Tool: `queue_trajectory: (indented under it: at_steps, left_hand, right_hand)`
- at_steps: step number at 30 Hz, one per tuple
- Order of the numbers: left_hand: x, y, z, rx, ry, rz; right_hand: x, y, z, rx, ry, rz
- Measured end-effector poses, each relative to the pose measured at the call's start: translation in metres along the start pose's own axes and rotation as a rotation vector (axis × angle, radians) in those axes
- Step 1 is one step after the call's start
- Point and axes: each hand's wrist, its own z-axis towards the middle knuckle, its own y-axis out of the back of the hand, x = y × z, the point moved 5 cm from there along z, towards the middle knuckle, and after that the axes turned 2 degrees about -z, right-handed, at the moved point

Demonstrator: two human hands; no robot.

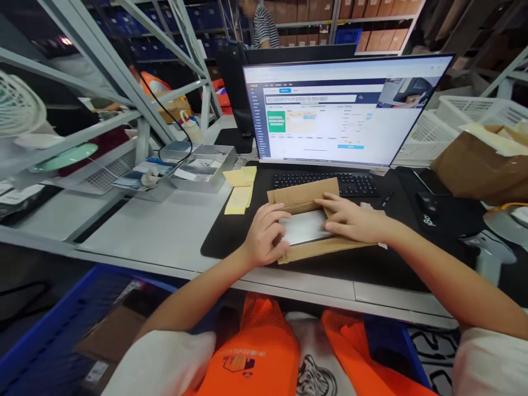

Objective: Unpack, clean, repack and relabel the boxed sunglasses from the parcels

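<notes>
A flat brown cardboard mailer (303, 197) lies open on the black desk mat (231, 231) in front of the keyboard (325, 183). A flat silver-grey item (303, 226) rests inside it. My left hand (264, 234) curls over the mailer's left edge, fingers bent against the cardboard. My right hand (350, 217) lies on the right side, fingers pressing a cardboard flap beside the silver item.
A monitor (342, 110) stands behind the keyboard. Yellow sticky notes (240, 190) and a metal tray (204, 168) sit to the left, a mouse (429, 204), a barcode scanner (487, 250) and a brown box (482, 165) to the right. A person in a striped shirt (264, 25) stands far back.
</notes>
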Motion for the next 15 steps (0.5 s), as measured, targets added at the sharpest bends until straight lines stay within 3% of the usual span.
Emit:
queue_trajectory:
  at_steps: [2,5,8,10,12,15]
  left_hand:
    - [0.007,0.008,-0.022,-0.141,0.072,0.037]
    - [0.014,0.011,-0.061,-0.233,0.130,0.017]
    - [0.018,-0.004,-0.094,-0.124,0.218,-0.056]
    - [0.021,-0.017,-0.111,0.004,0.285,-0.141]
    - [0.028,-0.023,-0.120,0.036,0.348,-0.242]
    - [0.049,-0.022,-0.115,-0.096,0.471,-0.412]
  right_hand:
    - [0.004,-0.003,-0.003,0.005,0.022,0.000]
    - [-0.012,0.008,-0.030,-0.255,0.007,0.094]
    - [-0.051,0.003,-0.072,-0.587,-0.122,0.287]
    - [-0.078,-0.022,-0.096,-0.691,-0.258,0.420]
    - [-0.094,-0.057,-0.111,-0.632,-0.365,0.459]
    - [-0.097,-0.098,-0.119,-0.490,-0.425,0.420]
